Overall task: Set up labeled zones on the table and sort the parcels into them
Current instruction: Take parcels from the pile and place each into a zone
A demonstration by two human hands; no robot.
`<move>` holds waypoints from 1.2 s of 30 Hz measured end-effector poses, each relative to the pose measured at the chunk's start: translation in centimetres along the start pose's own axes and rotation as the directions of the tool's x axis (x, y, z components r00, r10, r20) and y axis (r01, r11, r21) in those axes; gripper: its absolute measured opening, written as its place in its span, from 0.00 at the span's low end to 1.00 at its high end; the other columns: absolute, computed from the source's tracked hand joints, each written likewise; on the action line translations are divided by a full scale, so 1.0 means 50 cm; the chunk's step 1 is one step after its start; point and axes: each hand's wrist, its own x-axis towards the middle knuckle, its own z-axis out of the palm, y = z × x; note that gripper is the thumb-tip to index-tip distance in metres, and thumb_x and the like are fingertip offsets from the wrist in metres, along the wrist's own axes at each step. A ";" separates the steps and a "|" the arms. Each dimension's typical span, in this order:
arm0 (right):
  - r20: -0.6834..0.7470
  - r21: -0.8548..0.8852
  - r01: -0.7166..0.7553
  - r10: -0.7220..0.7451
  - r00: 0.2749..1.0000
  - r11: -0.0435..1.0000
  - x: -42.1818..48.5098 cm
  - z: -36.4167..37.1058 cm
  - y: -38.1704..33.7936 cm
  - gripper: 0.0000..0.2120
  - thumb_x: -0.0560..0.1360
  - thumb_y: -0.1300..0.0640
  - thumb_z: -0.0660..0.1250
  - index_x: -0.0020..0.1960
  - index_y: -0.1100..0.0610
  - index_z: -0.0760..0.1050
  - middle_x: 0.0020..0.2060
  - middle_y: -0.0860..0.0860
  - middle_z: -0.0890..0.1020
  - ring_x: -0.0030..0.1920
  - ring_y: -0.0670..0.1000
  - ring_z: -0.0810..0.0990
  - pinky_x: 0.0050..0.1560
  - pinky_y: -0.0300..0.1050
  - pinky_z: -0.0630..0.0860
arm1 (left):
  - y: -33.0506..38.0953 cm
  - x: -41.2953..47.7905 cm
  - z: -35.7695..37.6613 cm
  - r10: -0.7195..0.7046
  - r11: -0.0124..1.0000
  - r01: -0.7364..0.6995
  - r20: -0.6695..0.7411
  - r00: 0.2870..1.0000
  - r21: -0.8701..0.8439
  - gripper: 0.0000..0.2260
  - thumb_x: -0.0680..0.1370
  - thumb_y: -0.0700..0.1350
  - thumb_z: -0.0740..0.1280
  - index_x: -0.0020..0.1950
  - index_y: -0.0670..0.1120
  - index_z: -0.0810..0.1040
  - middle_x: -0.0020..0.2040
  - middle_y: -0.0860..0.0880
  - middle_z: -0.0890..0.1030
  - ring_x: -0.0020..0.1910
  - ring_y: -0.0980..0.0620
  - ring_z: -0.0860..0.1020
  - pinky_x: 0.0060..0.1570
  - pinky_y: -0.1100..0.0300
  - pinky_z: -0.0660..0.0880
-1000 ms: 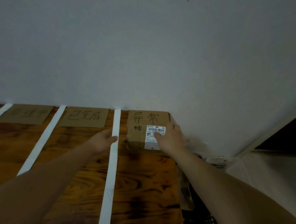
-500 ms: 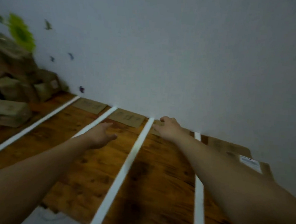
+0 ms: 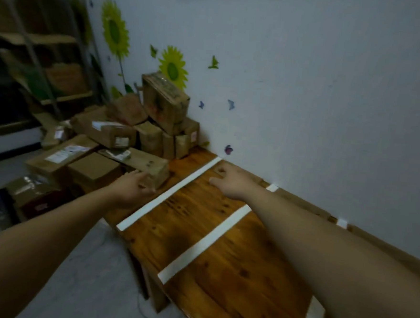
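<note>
Brown parcels point(image 3: 111, 137), white tape strips point(image 3: 169, 193) on seemingly grained reddish-brown table point(image 3: 221, 271).

The left forearm point(image 3: 50, 224) comes in from 8 o'clock and runs toward 2 o'clock, bare and nearly straight. The left hand point(image 3: 132, 188) is stretched forward, its fingers point(image 3: 140, 176) loosely extended and a little apart, pointing toward 2 o'clock. The right forearm point(image 3: 310, 240) comes in from 4 o'clock and runs toward 10 o'clock, also bare. The right hand point(image 3: 232, 182) lies at 2 o'clock of the left one, back upward, fingers loosely bent downward, thumb pointing to 9 o'clock. The two hands are well apart.
</note>
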 end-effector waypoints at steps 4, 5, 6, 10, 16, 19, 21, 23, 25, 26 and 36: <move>0.034 0.003 0.056 -0.056 0.998 0.998 0.177 0.045 -0.088 0.33 0.78 0.41 0.61 0.76 0.57 0.60 0.73 0.58 0.64 0.69 0.59 0.68 0.65 0.49 0.68 | -0.103 0.099 -0.090 -0.066 0.996 0.062 -0.059 0.996 -0.069 0.30 0.76 0.56 0.64 0.76 0.51 0.59 0.76 0.46 0.61 0.72 0.45 0.63 0.70 0.49 0.64; 0.044 0.010 0.063 -0.063 0.997 0.998 0.218 0.052 -0.114 0.33 0.78 0.41 0.62 0.76 0.57 0.60 0.73 0.58 0.65 0.69 0.59 0.67 0.65 0.49 0.68 | -0.130 0.123 -0.113 -0.085 0.994 0.079 -0.085 0.993 -0.073 0.30 0.76 0.55 0.65 0.75 0.51 0.60 0.75 0.46 0.61 0.72 0.45 0.63 0.69 0.49 0.64; 0.050 0.016 0.074 -0.074 0.996 0.997 0.257 0.059 -0.140 0.33 0.77 0.41 0.62 0.75 0.57 0.60 0.73 0.58 0.65 0.69 0.59 0.67 0.66 0.50 0.69 | -0.151 0.142 -0.136 -0.104 0.993 0.097 -0.104 0.989 -0.070 0.29 0.77 0.54 0.65 0.75 0.51 0.61 0.75 0.46 0.61 0.72 0.45 0.62 0.70 0.51 0.63; 0.080 0.033 0.101 -0.103 0.991 0.994 0.389 0.083 -0.240 0.33 0.78 0.42 0.62 0.76 0.59 0.58 0.73 0.58 0.64 0.70 0.59 0.67 0.63 0.47 0.68 | -0.231 0.227 -0.222 -0.196 0.974 0.176 -0.140 0.970 -0.142 0.27 0.78 0.51 0.64 0.75 0.49 0.61 0.74 0.46 0.62 0.72 0.45 0.63 0.67 0.53 0.62; 0.054 0.003 0.083 -0.083 0.995 0.997 0.554 0.121 -0.361 0.33 0.78 0.41 0.61 0.76 0.56 0.58 0.72 0.58 0.65 0.67 0.59 0.70 0.62 0.50 0.72 | -0.356 0.363 -0.330 -0.190 0.973 0.161 -0.173 0.966 -0.167 0.28 0.79 0.50 0.64 0.76 0.47 0.57 0.76 0.44 0.60 0.73 0.44 0.61 0.69 0.52 0.60; -0.006 -0.003 0.033 -0.033 0.999 0.999 0.624 0.133 -0.408 0.32 0.79 0.42 0.61 0.76 0.57 0.58 0.73 0.58 0.63 0.70 0.59 0.67 0.66 0.50 0.67 | -0.406 0.451 -0.376 -0.104 0.982 0.071 -0.184 0.978 -0.177 0.29 0.79 0.50 0.64 0.76 0.46 0.57 0.76 0.44 0.59 0.72 0.44 0.63 0.67 0.53 0.63; -0.052 0.042 -0.027 0.030 0.998 0.999 0.666 0.140 -0.427 0.33 0.78 0.43 0.62 0.76 0.58 0.58 0.73 0.58 0.63 0.70 0.59 0.66 0.67 0.49 0.68 | -0.423 0.508 -0.407 -0.034 0.979 -0.007 -0.195 0.980 -0.204 0.28 0.78 0.49 0.65 0.76 0.46 0.59 0.74 0.47 0.63 0.71 0.45 0.65 0.64 0.55 0.64; -0.117 0.084 -0.078 0.087 0.989 0.993 0.697 0.139 -0.440 0.33 0.78 0.43 0.63 0.75 0.59 0.60 0.71 0.59 0.67 0.68 0.59 0.69 0.65 0.48 0.69 | -0.429 0.563 -0.438 0.035 0.958 -0.084 -0.179 0.983 -0.273 0.24 0.79 0.46 0.64 0.74 0.46 0.63 0.65 0.52 0.69 0.67 0.47 0.68 0.60 0.59 0.65; -0.184 0.125 -0.124 0.146 0.972 0.984 0.716 0.132 -0.447 0.31 0.77 0.44 0.65 0.73 0.60 0.63 0.69 0.59 0.70 0.66 0.59 0.71 0.61 0.46 0.70 | -0.425 0.615 -0.464 0.118 0.937 -0.152 -0.125 0.985 -0.314 0.20 0.79 0.43 0.63 0.71 0.45 0.67 0.63 0.50 0.73 0.60 0.49 0.72 0.56 0.60 0.66; -0.211 0.147 -0.147 0.176 0.962 0.978 0.725 0.126 -0.447 0.30 0.77 0.45 0.65 0.73 0.60 0.63 0.68 0.59 0.71 0.66 0.59 0.71 0.61 0.46 0.70 | -0.421 0.645 -0.475 0.155 0.932 -0.184 -0.113 0.981 -0.312 0.20 0.79 0.43 0.63 0.71 0.45 0.67 0.66 0.47 0.73 0.58 0.50 0.72 0.56 0.59 0.67; -0.335 0.510 -0.304 0.511 0.792 0.805 0.855 0.058 -0.354 0.34 0.77 0.43 0.64 0.75 0.55 0.55 0.68 0.59 0.65 0.65 0.62 0.70 0.66 0.54 0.71 | -0.252 0.903 -0.496 0.262 0.905 -0.287 -0.122 0.957 -0.315 0.30 0.79 0.49 0.63 0.77 0.45 0.55 0.75 0.44 0.62 0.71 0.44 0.65 0.60 0.60 0.65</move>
